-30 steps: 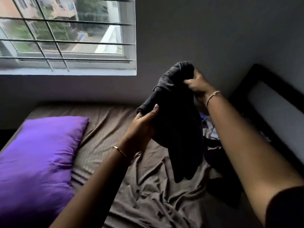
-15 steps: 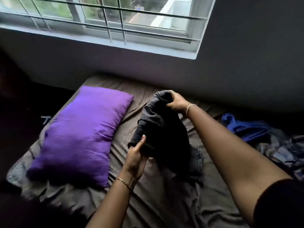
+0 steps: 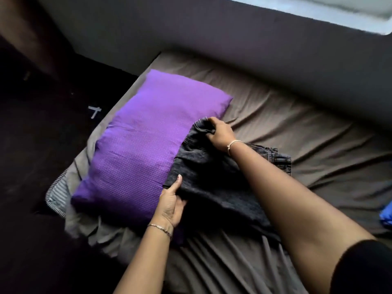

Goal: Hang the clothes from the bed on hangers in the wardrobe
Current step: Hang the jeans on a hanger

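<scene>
- Dark denim garment (image 3: 212, 179): bunched in folds over the middle of the bed (image 3: 307, 128), with its left edge overlapping the right side of the purple pillow (image 3: 135, 149). A stitched waistband or hem section shows at its right end, beside the right forearm. Whether the whole garment rests on the sheet cannot be told.
- Left grip (image 3: 169, 206): clamped on the near-left edge of the garment. The thumb lies flat on top of the cloth and the fingers are tucked beneath it. A thin chain bracelet (image 3: 160, 228) circles the wrist.
- Right grip (image 3: 220, 133): fingers curled round a seamed fold at the far end of the garment, next to the pillow's right corner. A pale bracelet (image 3: 233, 143) sits at the wrist, and the upper arm is covered by a black sleeve (image 3: 364, 268).
- Bed: covered by a creased brown sheet and set against a grey wall (image 3: 212, 39). The pillow lies aslant at its left end.
- Striped fabric (image 3: 57, 196): exposed at the left corner of the bed, below the pillow.
- Blue item (image 3: 386, 213): at the right edge of the view, on the sheet, well apart from the garment. It is too cropped to identify.
- Window sill (image 3: 318, 15): a bright strip above the wall, at the upper right.
- Floor to the left of the bed: dark, with little detail discernible.
</scene>
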{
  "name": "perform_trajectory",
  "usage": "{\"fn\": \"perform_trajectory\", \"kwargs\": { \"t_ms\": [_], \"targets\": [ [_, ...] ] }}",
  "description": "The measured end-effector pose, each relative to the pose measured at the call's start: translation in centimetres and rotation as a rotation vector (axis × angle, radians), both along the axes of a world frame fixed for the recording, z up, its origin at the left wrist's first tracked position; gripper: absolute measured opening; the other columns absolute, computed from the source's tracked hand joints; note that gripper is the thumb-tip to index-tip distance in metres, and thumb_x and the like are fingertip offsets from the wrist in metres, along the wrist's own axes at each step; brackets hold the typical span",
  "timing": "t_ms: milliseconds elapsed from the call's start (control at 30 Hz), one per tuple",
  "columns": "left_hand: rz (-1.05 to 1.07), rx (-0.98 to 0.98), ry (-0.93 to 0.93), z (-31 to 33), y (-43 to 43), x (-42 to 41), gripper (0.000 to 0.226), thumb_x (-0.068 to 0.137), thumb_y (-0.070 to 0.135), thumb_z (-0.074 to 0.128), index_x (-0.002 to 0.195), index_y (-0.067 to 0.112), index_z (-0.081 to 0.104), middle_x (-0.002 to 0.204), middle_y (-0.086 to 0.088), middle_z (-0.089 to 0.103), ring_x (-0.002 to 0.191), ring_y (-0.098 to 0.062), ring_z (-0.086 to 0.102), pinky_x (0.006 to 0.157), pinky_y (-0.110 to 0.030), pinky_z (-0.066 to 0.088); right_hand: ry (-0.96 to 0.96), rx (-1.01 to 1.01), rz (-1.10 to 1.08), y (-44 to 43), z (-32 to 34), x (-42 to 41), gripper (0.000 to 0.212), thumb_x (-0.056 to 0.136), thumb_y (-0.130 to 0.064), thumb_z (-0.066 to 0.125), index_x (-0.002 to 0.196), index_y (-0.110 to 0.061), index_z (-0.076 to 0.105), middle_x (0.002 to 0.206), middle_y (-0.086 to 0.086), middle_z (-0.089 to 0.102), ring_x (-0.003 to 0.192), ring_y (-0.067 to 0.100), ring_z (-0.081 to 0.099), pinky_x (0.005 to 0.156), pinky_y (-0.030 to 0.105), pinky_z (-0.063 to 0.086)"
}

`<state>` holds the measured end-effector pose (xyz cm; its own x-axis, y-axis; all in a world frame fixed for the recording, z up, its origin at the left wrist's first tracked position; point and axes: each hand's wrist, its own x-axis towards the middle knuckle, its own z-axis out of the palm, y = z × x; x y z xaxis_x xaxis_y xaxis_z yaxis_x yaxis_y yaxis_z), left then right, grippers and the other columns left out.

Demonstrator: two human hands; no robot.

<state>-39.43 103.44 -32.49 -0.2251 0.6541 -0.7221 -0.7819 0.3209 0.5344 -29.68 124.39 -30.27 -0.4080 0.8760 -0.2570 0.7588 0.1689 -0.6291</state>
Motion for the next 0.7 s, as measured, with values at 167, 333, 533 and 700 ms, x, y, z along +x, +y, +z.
{"fn": "perform_trajectory", "kwargs": {
  "t_ms": [167, 333, 533, 700],
  "targets": [
    [-0.052, -0.092, 0.060, -3.0, -0.5, -1.8, 0.052, 0.081, 0.024, 0.068, 0.131, 0.016, 0.054, 0.126, -0.002, 0.065, 0.123, -0.022, 0.054, 0.108, -0.052, 0.032, 0.068, 0.074, -0.083, -2.1, -3.5, -1.5, 0.066, 0.079, -0.020, 0.074, 0.139, -0.012, 0.045, 0.140, 0.012, 0.049, 0.132, 0.027, 0.042, 0.112, 0.031, 0.027],
    [0.054, -0.183, 0.083, -3.5, -0.8, -0.5, 0.035, 0.089, 0.014, 0.063, 0.123, 0.012, 0.056, 0.123, -0.009, 0.063, 0.116, -0.024, 0.057, 0.101, -0.043, 0.041, -0.060, 0.164, -0.223, -7.9, -5.0, 1.0, 0.084, 0.084, -0.027, 0.070, 0.152, -0.014, 0.022, 0.157, 0.011, 0.022, 0.144, 0.027, 0.020, 0.117, 0.034, 0.017],
    [0.069, -0.411, 0.119, -3.6, -1.1, 3.9, 0.035, 0.093, 0.015, 0.060, 0.124, 0.004, 0.049, 0.134, -0.016, 0.052, 0.118, -0.028, 0.052, 0.094, -0.036, 0.042, -0.216, 0.083, -0.263, -13.7, -6.2, 7.6, 0.088, 0.087, -0.029, 0.066, 0.154, -0.019, 0.010, 0.161, 0.002, 0.013, 0.147, 0.022, 0.015, 0.117, 0.038, 0.023],
    [-0.035, -0.474, 0.090, -1.7, -0.3, 9.3, 0.016, 0.095, 0.009, 0.054, 0.111, 0.009, 0.053, 0.142, -0.017, 0.046, 0.124, -0.033, 0.051, 0.096, -0.037, 0.042, -0.234, 0.032, -0.344, -15.3, -5.6, 14.7, 0.080, 0.090, -0.026, 0.061, 0.154, -0.019, 0.014, 0.161, 0.000, 0.013, 0.147, 0.021, 0.012, 0.115, 0.040, 0.024]
  ]
}}
